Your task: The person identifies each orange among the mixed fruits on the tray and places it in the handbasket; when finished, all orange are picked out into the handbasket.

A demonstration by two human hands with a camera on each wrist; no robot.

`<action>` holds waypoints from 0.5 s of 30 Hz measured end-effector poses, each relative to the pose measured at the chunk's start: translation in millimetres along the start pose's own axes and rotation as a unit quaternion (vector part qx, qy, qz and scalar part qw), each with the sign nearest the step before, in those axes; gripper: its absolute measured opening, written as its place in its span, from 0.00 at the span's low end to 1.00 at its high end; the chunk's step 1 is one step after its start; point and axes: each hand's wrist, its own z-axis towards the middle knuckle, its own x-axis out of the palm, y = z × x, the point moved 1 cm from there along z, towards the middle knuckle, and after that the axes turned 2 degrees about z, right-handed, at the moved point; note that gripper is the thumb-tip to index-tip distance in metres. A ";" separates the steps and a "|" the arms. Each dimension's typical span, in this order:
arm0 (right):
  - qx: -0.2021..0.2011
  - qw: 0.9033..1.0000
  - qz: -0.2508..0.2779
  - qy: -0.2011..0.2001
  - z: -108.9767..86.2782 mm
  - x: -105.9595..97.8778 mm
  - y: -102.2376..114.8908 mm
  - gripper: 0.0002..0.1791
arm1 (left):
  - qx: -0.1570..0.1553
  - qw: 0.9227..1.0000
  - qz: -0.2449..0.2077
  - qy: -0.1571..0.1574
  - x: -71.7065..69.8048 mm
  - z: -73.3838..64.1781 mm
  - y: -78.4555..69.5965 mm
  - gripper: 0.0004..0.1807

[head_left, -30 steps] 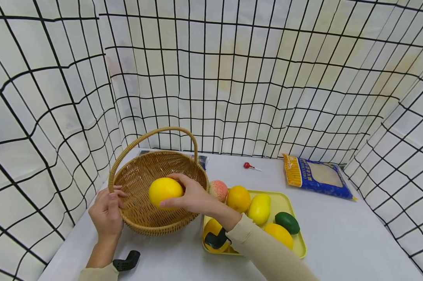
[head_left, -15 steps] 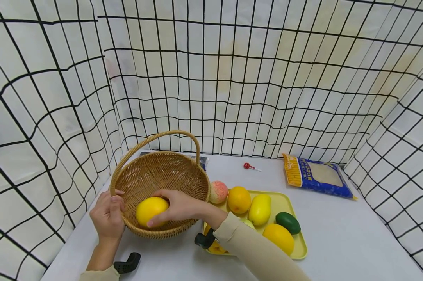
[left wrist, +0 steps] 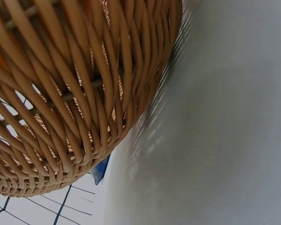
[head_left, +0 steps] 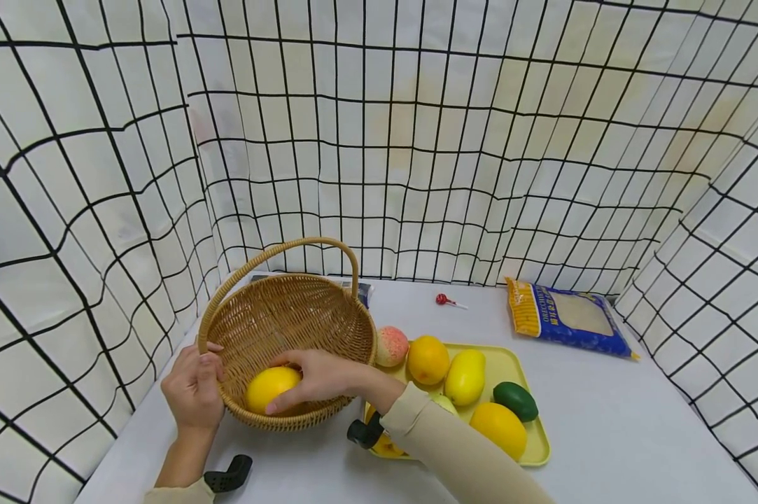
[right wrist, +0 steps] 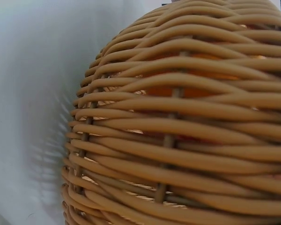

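Observation:
My left hand [head_left: 194, 387] grips the left rim of a wicker basket [head_left: 303, 315] at the foot of its arched handle. The basket tilts with its mouth toward me. Inside, low at the near side, my right hand [head_left: 318, 381] holds a smooth oval yellow fruit [head_left: 271, 388], thumb on the near side and fingers over the far side. Part of the fruit is behind the hand and rim. Both wrist views are filled by the woven wall of the basket [left wrist: 84, 93], with orange colour showing through the gaps; the hands are hidden there.
Right of the basket, a yellow tray [head_left: 504, 357] bears a peach [head_left: 392, 346], an orange [head_left: 427, 359], a long yellow fruit [head_left: 465, 376], a dark green fruit [head_left: 516, 400] and others partly under the right sleeve. Behind lie a red lollipop [head_left: 442, 299] and a pasta bag [head_left: 567, 315].
My right hand has carried the yellow fruit down and left, from over the basket's mouth to its near bottom. In the last half second it barely moves. My left hand stays on the rim.

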 end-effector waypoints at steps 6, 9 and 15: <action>-0.012 0.998 0.041 -0.056 -1.4 -0.1 -3.2 0.30 | 0.004 1.000 -0.010 -0.006 -0.2 1.3 -3.2 0.26; -0.039 0.995 0.014 -0.090 -4.7 0.2 -1.6 0.27 | 0.005 1.000 -0.015 -0.011 0.3 2.3 -5.9 0.26; -0.121 0.981 -0.009 -0.149 -27.4 -2.0 7.0 0.21 | -0.004 1.000 -0.016 -0.015 0.3 2.6 -3.8 0.25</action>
